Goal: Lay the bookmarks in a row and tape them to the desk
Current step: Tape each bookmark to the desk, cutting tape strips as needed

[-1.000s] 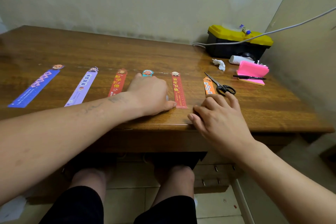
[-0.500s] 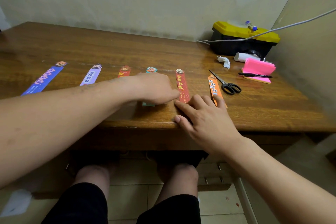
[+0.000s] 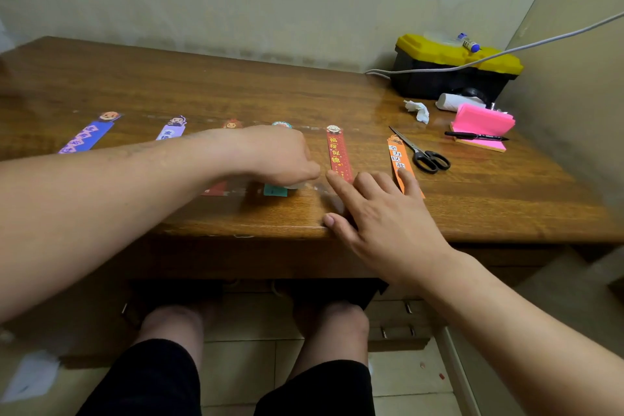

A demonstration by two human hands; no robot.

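The right hand [image 3: 381,213] lies flat at the desk [image 3: 506,206] edge, fingers spread onto the red bookmark [image 3: 336,150] and orange bookmark [image 3: 395,154]; a second ago it sat nearer the scissors [image 3: 418,155]. The left hand [image 3: 280,155] curls over the teal bookmark [image 3: 275,191], grasp hidden, in the cartoon-topped row.

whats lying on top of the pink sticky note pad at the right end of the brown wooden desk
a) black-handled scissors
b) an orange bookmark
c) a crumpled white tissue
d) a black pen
d: a black pen lies across the pink sticky note pad, while the black-handled scissors and the crumpled white tissue lie apart from the pad, on the brown wooden desk itself.
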